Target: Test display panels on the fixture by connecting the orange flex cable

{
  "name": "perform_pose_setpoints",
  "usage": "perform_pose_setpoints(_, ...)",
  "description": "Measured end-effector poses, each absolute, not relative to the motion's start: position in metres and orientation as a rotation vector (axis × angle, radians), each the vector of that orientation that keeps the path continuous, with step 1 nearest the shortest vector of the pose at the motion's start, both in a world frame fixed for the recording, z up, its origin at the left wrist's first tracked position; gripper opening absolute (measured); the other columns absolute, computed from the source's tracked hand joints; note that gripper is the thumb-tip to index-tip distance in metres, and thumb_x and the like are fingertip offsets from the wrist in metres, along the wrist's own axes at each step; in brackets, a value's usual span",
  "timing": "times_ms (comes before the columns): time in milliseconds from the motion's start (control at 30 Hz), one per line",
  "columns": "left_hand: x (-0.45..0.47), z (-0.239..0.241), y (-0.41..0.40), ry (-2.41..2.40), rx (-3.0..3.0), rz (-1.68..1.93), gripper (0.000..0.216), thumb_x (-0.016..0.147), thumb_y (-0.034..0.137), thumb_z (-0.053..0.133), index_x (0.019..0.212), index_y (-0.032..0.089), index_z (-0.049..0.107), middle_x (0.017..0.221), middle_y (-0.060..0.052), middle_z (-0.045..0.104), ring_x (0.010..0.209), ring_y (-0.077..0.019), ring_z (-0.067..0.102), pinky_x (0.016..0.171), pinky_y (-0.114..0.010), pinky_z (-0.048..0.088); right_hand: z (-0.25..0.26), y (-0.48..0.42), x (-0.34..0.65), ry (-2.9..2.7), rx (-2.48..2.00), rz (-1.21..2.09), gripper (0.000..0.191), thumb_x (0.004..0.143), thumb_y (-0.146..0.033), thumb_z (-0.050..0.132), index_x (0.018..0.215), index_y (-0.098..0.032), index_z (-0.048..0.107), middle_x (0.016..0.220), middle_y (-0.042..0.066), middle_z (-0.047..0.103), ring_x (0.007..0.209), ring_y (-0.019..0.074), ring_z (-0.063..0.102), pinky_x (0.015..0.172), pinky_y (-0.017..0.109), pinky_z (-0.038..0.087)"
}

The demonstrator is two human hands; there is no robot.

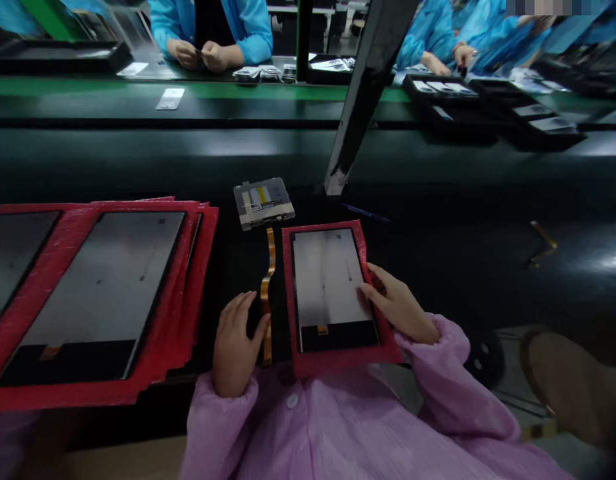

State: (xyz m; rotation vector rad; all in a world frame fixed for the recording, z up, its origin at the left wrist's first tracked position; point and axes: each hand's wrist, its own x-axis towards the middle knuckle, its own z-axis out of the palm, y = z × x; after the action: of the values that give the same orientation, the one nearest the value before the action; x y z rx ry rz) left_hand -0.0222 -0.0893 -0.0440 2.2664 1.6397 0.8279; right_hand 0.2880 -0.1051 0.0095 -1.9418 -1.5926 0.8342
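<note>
In front of me a display panel [333,287] with a grey back and a black lower strip lies on a red wrapping sheet [338,365]. My right hand [401,303] pinches its right edge, thumb on the grey back and fingers at the sheet's side. A long orange flex cable [265,290] runs lengthwise just left of the panel. Beside that cable is my left hand [237,347], its thumb and fingers apart and curved. The thumb tip is at the cable; whether it touches, I cannot tell.
Red-wrapped display panels [108,287] are stacked at left. Beyond the cable sits a flat grey module [264,203]. A blue pen [365,213] lies near a metal post [363,100]. Another flex cable [544,243] is at right. Co-workers in blue sleeves [253,30] work across the line.
</note>
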Motion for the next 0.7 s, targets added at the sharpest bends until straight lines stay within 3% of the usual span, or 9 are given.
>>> perform_pose_setpoints(233,-0.023,-0.043,-0.087,1.718,2.298,0.87,0.034,0.093,0.039,0.046,0.113,0.017,0.061,0.12,-0.014,0.057,0.114,-0.0301,0.051,0.099,-0.049,0.041,0.037,-0.117,0.281,-1.811,-1.909,0.598,0.041,0.093,-0.033,0.047,0.131,-0.017,0.047,0.128,0.01,0.048,0.12,0.0256,0.044,0.106,0.046,0.036)
perform_pose_setpoints(367,-0.026,-0.046,-0.08,1.694,2.338,0.911,0.043,0.093,0.044,0.042,0.102,0.011,0.067,0.115,-0.016,0.06,0.107,-0.0304,0.054,0.094,-0.048,0.044,0.058,-0.119,0.273,-2.19,-1.634,0.759,0.043,0.097,-0.034,0.045,0.136,-0.018,0.041,0.127,0.01,0.052,0.114,0.0213,0.05,0.1,0.039,0.043)
perform_pose_setpoints(467,-0.028,-0.046,-0.072,1.658,2.39,0.835,0.044,0.093,0.045,0.042,0.105,0.01,0.067,0.116,-0.017,0.059,0.107,-0.0318,0.053,0.094,-0.051,0.042,0.066,-0.104,0.264,-2.535,-1.341,0.931,0.044,0.097,-0.032,0.046,0.138,-0.016,0.04,0.124,0.009,0.054,0.109,0.0201,0.054,0.095,0.035,0.047)
perform_pose_setpoints(700,-0.027,-0.037,-0.059,1.582,2.277,0.755,0.021,0.086,0.03,0.057,0.098,0.019,0.071,0.127,-0.012,0.051,0.114,-0.0302,0.047,0.097,-0.049,0.042,0.071,-0.061,0.242,-2.718,-1.326,0.675,0.036,0.096,-0.026,0.044,0.128,-0.012,0.051,0.108,0.012,0.061,0.096,0.0248,0.059,0.085,0.039,0.047)
